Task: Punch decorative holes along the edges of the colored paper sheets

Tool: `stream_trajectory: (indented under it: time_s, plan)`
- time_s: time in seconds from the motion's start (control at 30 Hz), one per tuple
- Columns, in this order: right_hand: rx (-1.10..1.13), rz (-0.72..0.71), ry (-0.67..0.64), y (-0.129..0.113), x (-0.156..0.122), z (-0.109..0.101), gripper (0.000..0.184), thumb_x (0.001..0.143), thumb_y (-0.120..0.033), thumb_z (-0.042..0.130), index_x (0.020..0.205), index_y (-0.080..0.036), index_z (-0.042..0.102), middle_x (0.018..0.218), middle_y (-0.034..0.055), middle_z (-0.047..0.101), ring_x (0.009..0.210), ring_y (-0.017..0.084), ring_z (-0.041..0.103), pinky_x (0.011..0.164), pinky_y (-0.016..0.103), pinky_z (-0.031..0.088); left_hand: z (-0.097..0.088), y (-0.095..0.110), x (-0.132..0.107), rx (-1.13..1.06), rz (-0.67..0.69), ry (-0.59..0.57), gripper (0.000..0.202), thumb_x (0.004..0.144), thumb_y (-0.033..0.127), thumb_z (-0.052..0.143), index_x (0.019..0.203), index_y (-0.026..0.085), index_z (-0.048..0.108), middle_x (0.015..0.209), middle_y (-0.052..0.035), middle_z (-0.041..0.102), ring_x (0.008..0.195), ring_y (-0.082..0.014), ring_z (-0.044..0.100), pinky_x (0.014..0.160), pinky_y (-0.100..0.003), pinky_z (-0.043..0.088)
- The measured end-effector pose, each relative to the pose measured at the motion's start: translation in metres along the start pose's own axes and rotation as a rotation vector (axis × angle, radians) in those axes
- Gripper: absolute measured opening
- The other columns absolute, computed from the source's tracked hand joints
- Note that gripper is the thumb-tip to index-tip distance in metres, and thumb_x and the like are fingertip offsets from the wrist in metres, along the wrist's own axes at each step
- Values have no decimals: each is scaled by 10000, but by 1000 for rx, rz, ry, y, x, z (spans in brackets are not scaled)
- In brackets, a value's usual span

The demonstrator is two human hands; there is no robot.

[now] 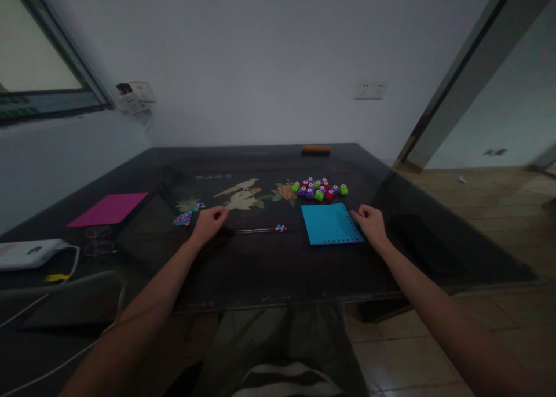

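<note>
My left hand (209, 221) rests on the dark glass table (269, 269) with its fingers curled into a loose fist; nothing shows in it. A small heap of pink and blue paper bits (187, 215) lies just to its left. My right hand (370, 223) is curled too, touching the right edge of a blue sheet (330, 224) whose right and bottom edges carry a row of punched holes. Beyond the sheet sits a cluster of small craft punches (319, 189) in green, purple and red. A few more paper bits (280, 228) lie between my hands.
A magenta sheet (108, 209) lies at the table's left. A white device (26, 252) with cables sits at the near left, beside a pair of glasses (99, 240). A brown block (316, 149) rests at the far edge. Wall sockets (370, 89) are behind.
</note>
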State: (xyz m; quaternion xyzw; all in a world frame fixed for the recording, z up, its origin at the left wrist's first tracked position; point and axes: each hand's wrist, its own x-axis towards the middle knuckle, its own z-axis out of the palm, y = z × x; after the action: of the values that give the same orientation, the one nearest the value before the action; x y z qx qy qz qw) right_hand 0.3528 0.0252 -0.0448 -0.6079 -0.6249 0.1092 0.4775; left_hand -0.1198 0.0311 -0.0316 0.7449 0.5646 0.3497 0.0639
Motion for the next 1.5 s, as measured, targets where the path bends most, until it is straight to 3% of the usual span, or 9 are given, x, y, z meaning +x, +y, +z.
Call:
stream_trajectory:
  time_s: [0.43,0.77,1.03,1.5]
  plan:
    - [-31,-47,0,0,2,0,344,698,-295,538,518,-217,256,481,-63,273,483,98,287,519,260,242,3,-3,-1,7,6,-75,379,817,422,419,530,181,363,515,44,326,528,-102,353,532,-232,249]
    - [-49,-56,-8,-1,2,-1,354,692,-301,545,510,-219,253,478,-59,278,490,102,291,516,259,246,2,1,1,-1,-3,-155,395,825,473,418,583,171,496,519,35,422,533,-118,410,527,-230,277]
    - [-48,-55,-5,-3,3,-2,344,697,-300,536,513,-218,257,484,-60,276,489,101,294,519,261,244,1,-1,1,-22,0,-177,385,827,451,436,642,156,599,576,8,556,579,-141,491,567,-235,321]
    - [-60,-62,4,-6,3,-5,345,690,-295,537,513,-217,251,485,-57,279,492,101,292,524,265,241,3,-5,2,17,12,-183,387,838,447,424,662,161,616,589,-5,592,574,-148,508,578,-241,337]
